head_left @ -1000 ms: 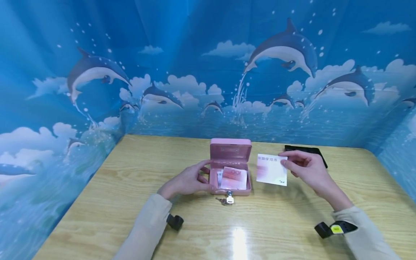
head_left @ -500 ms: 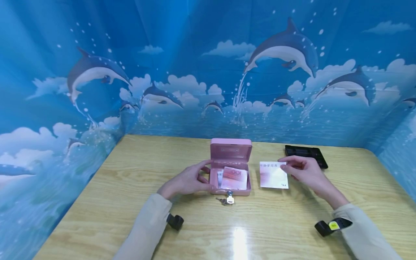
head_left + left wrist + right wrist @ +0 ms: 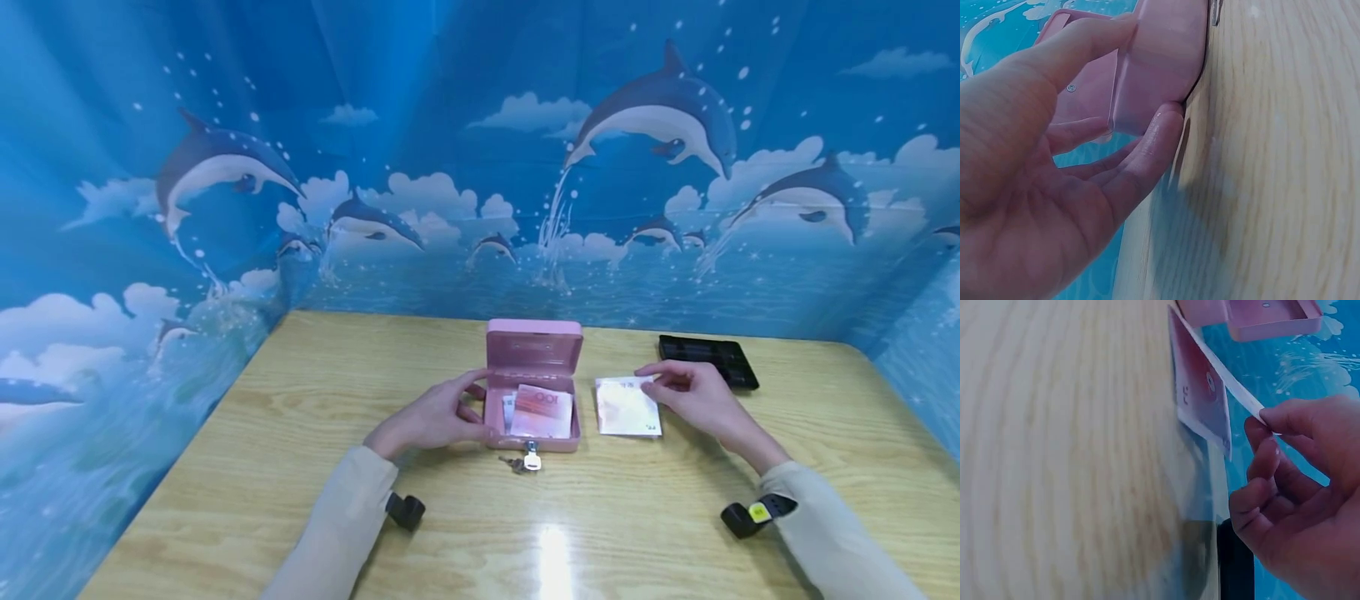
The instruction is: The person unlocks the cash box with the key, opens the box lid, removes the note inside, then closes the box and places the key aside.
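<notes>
A pink metal cash box (image 3: 534,348) stands on the table with its lid raised. Red banknotes (image 3: 543,412) lie inside, and a small set of keys (image 3: 532,458) hangs at the front lock. My left hand (image 3: 435,414) holds the left side of the box, thumb near the front corner and fingers farther back; the left wrist view shows fingertips against the pink wall. To the right of the box, my right hand (image 3: 693,400) pinches the upper right corner of a folded banknote (image 3: 624,410). Its two halves spread apart in a V in the right wrist view.
A flat black case (image 3: 720,358) lies behind my right hand near the table's back edge. The wooden table (image 3: 300,375) meets a blue dolphin-print curtain (image 3: 450,167) at the back and sides. Black wrist cameras (image 3: 405,511) sit on both forearms.
My right hand has lowered the folded banknote and drawn slightly left and closer to the table, leaving more of the black case visible. The left hand and box have stayed put.
</notes>
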### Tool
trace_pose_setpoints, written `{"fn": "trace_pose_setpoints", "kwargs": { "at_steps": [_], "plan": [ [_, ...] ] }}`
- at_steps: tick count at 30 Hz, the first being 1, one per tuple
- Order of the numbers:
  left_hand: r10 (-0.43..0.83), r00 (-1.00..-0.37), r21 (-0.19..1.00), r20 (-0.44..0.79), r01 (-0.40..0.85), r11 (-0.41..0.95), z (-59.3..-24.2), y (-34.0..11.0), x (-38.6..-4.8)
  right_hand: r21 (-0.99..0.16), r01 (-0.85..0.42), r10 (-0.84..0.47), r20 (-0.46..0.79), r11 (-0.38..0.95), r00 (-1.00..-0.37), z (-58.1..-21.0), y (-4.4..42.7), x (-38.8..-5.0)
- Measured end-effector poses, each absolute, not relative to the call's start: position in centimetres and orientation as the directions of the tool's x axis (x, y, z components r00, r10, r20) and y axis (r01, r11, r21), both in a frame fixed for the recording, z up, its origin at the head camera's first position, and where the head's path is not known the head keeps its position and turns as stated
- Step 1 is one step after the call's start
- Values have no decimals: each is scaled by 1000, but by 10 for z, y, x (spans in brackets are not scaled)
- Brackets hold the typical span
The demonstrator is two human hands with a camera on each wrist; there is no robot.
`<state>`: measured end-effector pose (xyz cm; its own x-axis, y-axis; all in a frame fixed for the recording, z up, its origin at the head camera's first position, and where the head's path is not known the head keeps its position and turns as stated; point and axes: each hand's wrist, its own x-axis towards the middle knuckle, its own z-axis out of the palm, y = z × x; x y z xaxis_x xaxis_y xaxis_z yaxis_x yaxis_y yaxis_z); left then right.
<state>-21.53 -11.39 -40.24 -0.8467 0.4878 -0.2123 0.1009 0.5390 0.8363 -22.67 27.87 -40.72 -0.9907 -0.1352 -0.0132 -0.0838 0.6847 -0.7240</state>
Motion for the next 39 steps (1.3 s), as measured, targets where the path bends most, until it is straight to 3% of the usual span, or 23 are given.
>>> {"fn": "trace_pose_setpoints", "kwargs": {
  "at_steps": [8, 22, 39],
  "plan": [
    [485, -848, 834, -215, 99, 543, -401, -113, -215, -560, -233, -211, 105, 795, -972, -414, 276, -230],
    [485, -846, 830, -219, 99, 548, -401, -113, -215, -421, -308, -286, 116, 853, -951, -415, 270, -233],
    [503, -838, 846, -213, 100, 524, -399, -113, -215, -355, -336, -285, 188, 872, -940, -401, 266, -226]
  ]
}}
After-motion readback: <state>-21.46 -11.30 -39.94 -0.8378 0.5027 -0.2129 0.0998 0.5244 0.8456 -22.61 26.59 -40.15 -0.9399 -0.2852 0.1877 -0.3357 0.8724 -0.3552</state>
